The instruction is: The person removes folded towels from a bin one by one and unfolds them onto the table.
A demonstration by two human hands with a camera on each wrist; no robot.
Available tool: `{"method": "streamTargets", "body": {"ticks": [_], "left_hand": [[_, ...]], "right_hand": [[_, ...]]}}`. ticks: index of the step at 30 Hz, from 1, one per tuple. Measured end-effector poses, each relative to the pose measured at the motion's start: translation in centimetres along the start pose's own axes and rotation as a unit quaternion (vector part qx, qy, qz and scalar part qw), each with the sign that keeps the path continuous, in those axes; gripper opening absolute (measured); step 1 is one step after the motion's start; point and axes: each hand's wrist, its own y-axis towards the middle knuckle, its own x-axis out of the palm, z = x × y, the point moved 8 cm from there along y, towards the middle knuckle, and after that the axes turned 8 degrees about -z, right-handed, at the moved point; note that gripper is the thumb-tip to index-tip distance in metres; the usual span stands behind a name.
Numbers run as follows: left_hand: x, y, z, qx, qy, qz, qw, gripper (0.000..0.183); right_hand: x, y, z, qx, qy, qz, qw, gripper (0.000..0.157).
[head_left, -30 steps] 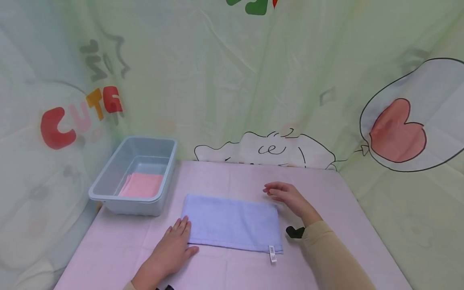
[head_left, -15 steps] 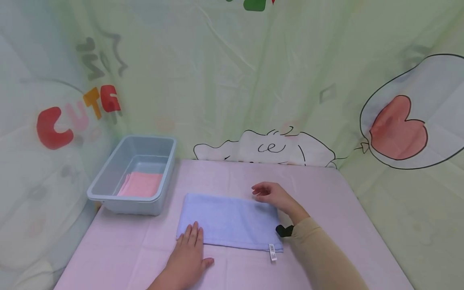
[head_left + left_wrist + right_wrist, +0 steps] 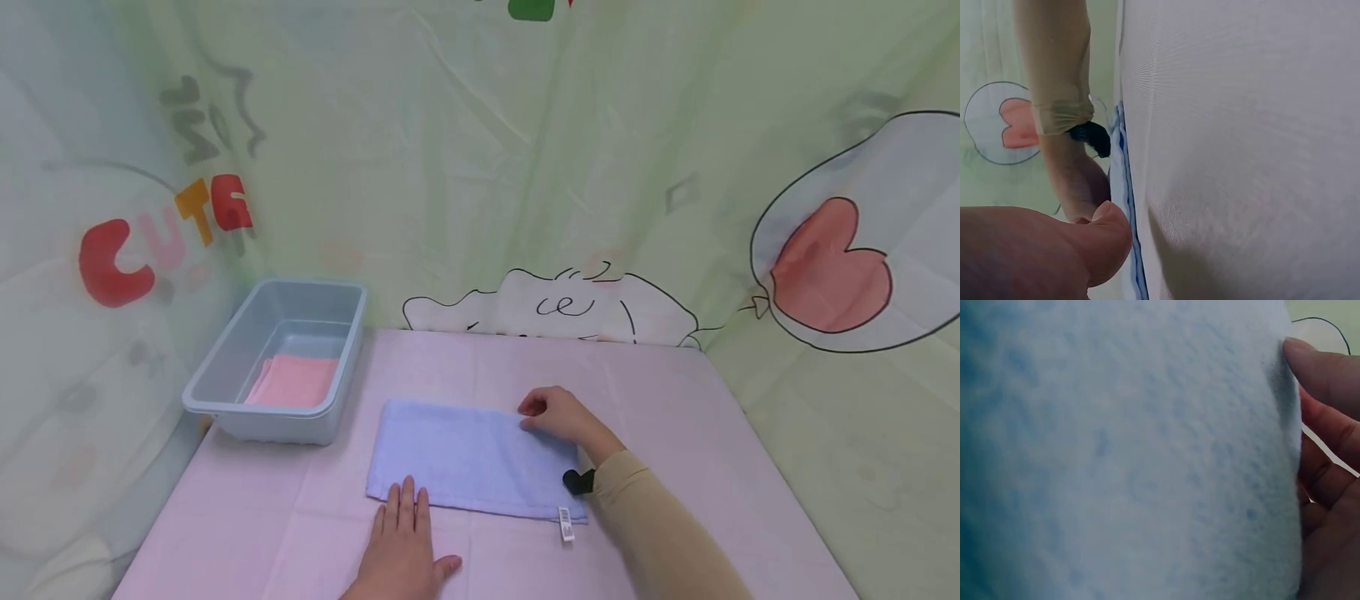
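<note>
A folded light blue towel [image 3: 465, 458] lies flat, a white label [image 3: 566, 524] sticking out at its near right corner. My left hand [image 3: 405, 542] is spread with straight fingers, its fingertips resting at the towel's near edge. At the far edge, right of the middle, my right hand [image 3: 564, 414] has its fingers curled. The right wrist view shows that hand's thumb [image 3: 1322, 369] at the towel's edge [image 3: 1291, 487] with the other fingers behind it, pinching the edge. In the left wrist view the left thumb [image 3: 1107, 240] overlaps the towel's layered side.
A grey-blue plastic basin [image 3: 210, 406] stands at the back left, with a folded pink cloth [image 3: 296, 382] inside. A pale pink cloth [image 3: 675, 417] covers the table. Printed curtains [image 3: 450, 167] enclose the back and both sides.
My left hand has slid right and towards me, from the towel's left side to its near edge. My right hand has moved left and curled its fingers at the far edge.
</note>
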Motion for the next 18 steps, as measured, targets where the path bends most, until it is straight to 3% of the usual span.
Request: {"method": "streamTargets", "body": {"ticks": [10, 18], "left_hand": [[-0.17, 0.11, 0.07, -0.003, -0.004, -0.007, 1.0000, 0.106], [-0.53, 0.54, -0.35, 0.021, -0.003, -0.017, 0.9996, 0.105]], "right_hand": [[0.40, -0.17, 0.41, 0.009, -0.030, 0.021, 0.999, 0.009], [0.30, -0.49, 0.47, 0.014, -0.037, 0.028, 0.999, 0.010]]}}
